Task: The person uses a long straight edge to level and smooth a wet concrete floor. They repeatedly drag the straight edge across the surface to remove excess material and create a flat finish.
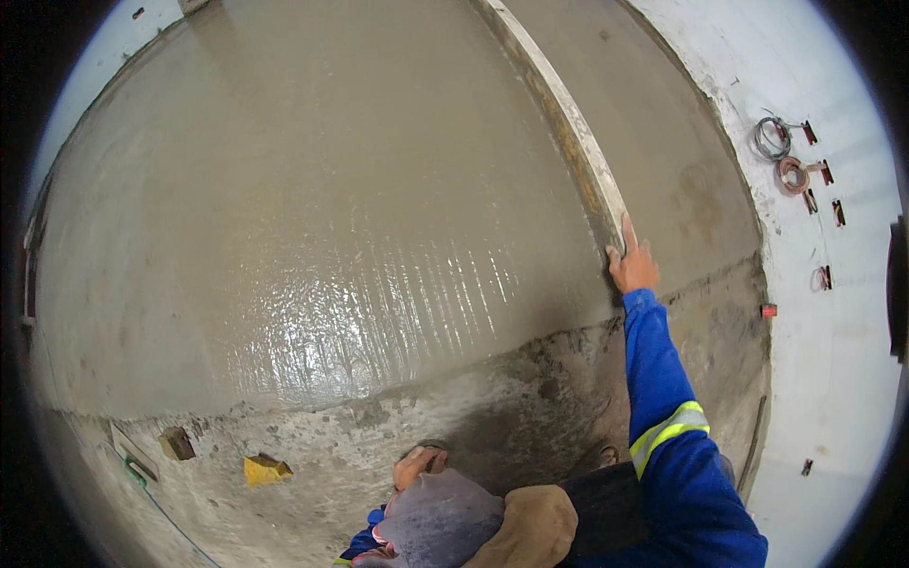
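I gripped the near end of a long straightedge [574, 133] with my right hand [633, 268], forefinger laid along it, presumably for steadiness, as it lay across wet screed [284, 189] to the near edge; my left hand's [417, 466] hold I couldn't tell.

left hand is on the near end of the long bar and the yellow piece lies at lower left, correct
Wrong hand: the head view shows the right hand on the near end of the long bar; the yellow piece does lie at lower left.
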Tool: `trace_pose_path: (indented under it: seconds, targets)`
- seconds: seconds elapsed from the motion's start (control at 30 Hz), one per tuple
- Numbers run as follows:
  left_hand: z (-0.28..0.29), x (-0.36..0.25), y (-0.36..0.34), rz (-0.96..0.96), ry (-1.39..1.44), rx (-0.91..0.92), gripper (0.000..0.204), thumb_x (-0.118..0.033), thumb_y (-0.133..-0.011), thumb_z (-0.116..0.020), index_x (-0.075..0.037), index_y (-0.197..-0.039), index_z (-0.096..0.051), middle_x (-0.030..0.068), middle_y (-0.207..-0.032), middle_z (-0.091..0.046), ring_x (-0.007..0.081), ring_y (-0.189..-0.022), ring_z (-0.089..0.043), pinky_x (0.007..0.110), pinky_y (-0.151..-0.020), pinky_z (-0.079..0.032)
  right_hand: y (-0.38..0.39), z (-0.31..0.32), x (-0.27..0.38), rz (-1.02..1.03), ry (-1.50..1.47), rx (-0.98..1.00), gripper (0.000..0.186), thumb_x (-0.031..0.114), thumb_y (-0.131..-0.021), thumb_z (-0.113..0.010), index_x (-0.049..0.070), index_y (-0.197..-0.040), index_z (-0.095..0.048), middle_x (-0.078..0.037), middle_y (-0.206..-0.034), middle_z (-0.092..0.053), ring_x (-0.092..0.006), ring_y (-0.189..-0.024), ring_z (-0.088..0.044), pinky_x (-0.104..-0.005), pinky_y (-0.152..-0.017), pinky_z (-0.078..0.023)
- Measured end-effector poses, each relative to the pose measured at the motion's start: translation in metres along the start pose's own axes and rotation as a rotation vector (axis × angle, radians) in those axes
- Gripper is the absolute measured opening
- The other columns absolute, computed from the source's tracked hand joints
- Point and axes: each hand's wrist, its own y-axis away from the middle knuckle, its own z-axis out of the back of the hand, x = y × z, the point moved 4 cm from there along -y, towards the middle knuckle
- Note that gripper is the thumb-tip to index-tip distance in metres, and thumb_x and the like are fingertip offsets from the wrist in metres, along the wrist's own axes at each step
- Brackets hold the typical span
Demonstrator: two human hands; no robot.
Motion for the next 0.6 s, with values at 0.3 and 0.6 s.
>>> trace_pose_path:
  seconds: [0.3,0.6]
  targets:
    - [0.002,0.001,0.000,0.059,-0.026,0.029,0.009,-0.018,-0.080,-0.072,-0.009,-0.081,-0.069,0.0076,-0.073,-0.066,0.0227,-0.063,-0.066,0.032,-0.056,-0.051,0.014,0.004,-0.004,-0.034,-0.072,0.033,0.077,0.037,-0.085,-0.063,0.040,-0.148,-0.020,-0.026,-0.107,-0.058,-0.0438,-0.089,-0.063,-0.0505,-0.074,-0.052]
    - [0.007,-0.003,-0.002,-0.013,0.007,-0.059,0.008,-0.018,-0.080,-0.071,-0.011,-0.083,-0.069,0.0073,-0.072,-0.065,0.0254,-0.062,-0.064,0.035,-0.055,-0.050,0.014,0.002,-0.008,-0.070,-0.070,0.130,0.076,0.036,-0.085,-0.063,0.040,-0.148,-0.020,-0.025,-0.107,-0.058,-0.0427,-0.086,-0.063,-0.0509,-0.074,-0.051]
